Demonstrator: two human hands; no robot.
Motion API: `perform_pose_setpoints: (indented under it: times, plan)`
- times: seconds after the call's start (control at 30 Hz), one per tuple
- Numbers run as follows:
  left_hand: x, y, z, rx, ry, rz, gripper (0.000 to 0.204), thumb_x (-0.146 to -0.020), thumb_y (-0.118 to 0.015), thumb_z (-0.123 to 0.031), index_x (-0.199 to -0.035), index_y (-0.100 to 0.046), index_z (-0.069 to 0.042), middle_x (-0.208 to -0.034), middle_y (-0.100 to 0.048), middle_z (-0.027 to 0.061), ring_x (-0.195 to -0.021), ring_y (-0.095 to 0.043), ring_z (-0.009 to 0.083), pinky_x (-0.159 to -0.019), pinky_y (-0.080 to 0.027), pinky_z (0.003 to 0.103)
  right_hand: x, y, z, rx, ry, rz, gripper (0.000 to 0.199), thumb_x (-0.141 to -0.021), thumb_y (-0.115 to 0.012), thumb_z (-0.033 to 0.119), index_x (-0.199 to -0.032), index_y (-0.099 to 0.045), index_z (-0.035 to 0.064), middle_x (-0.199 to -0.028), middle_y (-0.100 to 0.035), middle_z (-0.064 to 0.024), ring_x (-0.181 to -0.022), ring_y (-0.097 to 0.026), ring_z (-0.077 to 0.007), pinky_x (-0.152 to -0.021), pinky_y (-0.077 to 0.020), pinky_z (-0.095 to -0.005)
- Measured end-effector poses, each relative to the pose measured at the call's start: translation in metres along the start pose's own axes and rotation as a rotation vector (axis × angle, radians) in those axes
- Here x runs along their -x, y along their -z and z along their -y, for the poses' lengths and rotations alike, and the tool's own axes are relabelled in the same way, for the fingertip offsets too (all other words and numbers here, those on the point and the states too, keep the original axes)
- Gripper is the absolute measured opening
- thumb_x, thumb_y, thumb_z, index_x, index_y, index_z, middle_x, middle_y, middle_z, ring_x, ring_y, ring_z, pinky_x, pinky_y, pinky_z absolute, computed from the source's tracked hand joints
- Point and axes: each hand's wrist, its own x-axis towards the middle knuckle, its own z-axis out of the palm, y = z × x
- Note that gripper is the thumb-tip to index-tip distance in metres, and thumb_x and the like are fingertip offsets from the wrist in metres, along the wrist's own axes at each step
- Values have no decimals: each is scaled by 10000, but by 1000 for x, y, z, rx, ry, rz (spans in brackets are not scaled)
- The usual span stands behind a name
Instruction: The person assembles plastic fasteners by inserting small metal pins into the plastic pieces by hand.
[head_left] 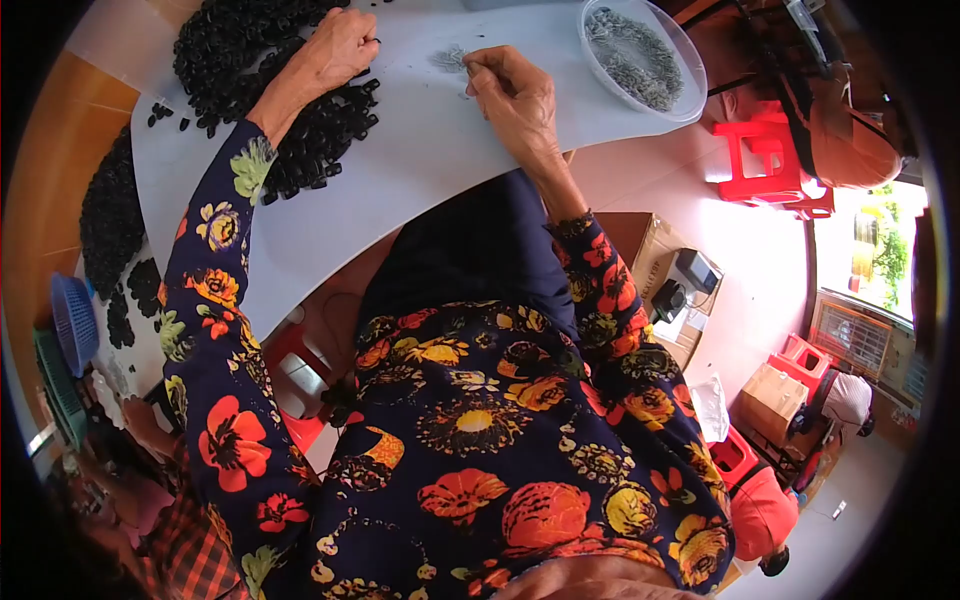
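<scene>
My left hand [338, 48] is closed above the table, fingers curled together, beside a large heap of small black plastic pieces [230, 60]. A dark bit shows by its fingertips, too small to name. My right hand [518, 98] is pinched shut at the edge of a small pile of thin grey metal parts [452, 58]. Whatever lies between its thumb and finger is too small to make out. More of the same grey parts [640, 62] fill a clear plastic bowl [693, 72] to the right of that hand.
Both hands work over a pale table [400, 150] with a curved near edge. More black pieces [108, 215] lie at the far left, near a blue basket [74, 322]. A cardboard box [640, 250] and red stools [750, 160] stand to the right. Other people sit nearby.
</scene>
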Motion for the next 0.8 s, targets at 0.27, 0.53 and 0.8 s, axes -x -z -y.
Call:
perform_pose_setpoints:
  times: [0.27, 0.53, 0.8]
  plan:
    - [26, 18, -42, 86, -78, -221, 78, -864, -553, -63, -844, -501, -7, -776, -552, 83, -767, -535, 209, -683, -436, 292, 7, -5, 8, 55, 21, 19, 129, -853, -587, 24, -966, -630, -22, -732, -649, -60, -670, -610, -98, -659, -504, -240]
    - [53, 21, -98, 672, 207, -201, 152, -898, -553, -64, -1028, -603, -3, -817, -596, -15, -733, -535, 66, -675, -442, 204, -1, -28, 19, -64, 71, 106, 178, -830, -635, 50, -994, -643, -18, -767, -680, -87, -677, -631, -116, -666, -519, -254]
    - [59, 13, -117, 525, 131, -302, 213, -877, -555, -10, -1087, -576, -46, -824, -610, 31, -709, -543, 92, -648, -467, 237, 3, -27, 15, -27, 45, 178, 152, -836, -650, 57, -962, -643, -29, -784, -692, -98, -707, -650, -120, -664, -521, -256]
